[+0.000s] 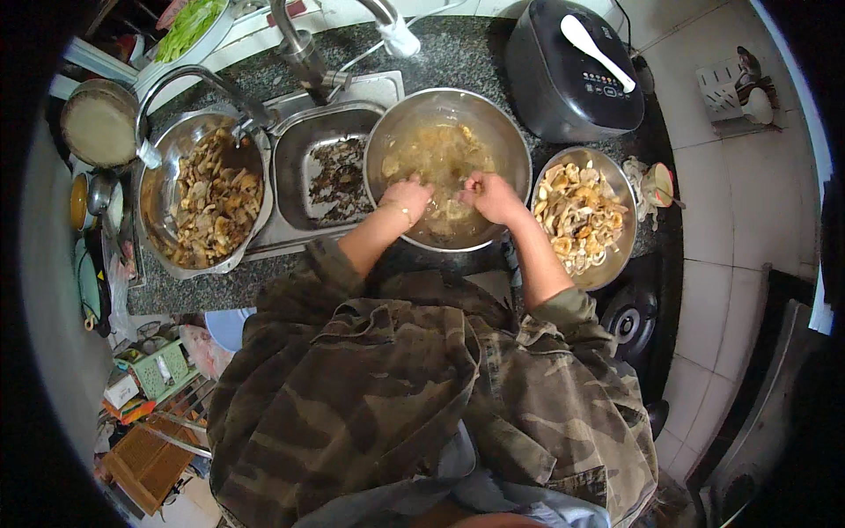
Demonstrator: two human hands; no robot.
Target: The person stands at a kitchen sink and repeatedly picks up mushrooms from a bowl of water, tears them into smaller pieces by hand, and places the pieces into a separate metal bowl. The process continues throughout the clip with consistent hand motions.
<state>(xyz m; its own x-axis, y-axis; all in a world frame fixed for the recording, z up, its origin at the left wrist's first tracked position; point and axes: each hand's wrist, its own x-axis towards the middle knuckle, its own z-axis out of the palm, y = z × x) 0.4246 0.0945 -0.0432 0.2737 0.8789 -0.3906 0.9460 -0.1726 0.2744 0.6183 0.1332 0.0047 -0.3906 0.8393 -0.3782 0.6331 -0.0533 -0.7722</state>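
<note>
Murky water with mushroom pieces (455, 142) fills the bottom of a large stainless steel bowl (511, 132) in front of me. My left hand (408, 198) dips its fingertips into the water at the bowl's near left; whether it holds a piece is hidden. Across from it, my right hand (490, 196) has its fingers bent together at the water's surface, and what lies between them cannot be made out. To the right stands a smaller steel bowl (626, 247) of pale mushroom pieces (577, 211). At the left, another steel basin (155, 218) holds browner mushrooms (218, 198).
Between basin and bowl is a steel sink (290, 178) with dark debris (340, 178). Curved taps (307, 63) rise behind it. A black rice cooker (568, 79) with a white rice paddle (594, 49) stands back right, a stove burner (627, 320) near right.
</note>
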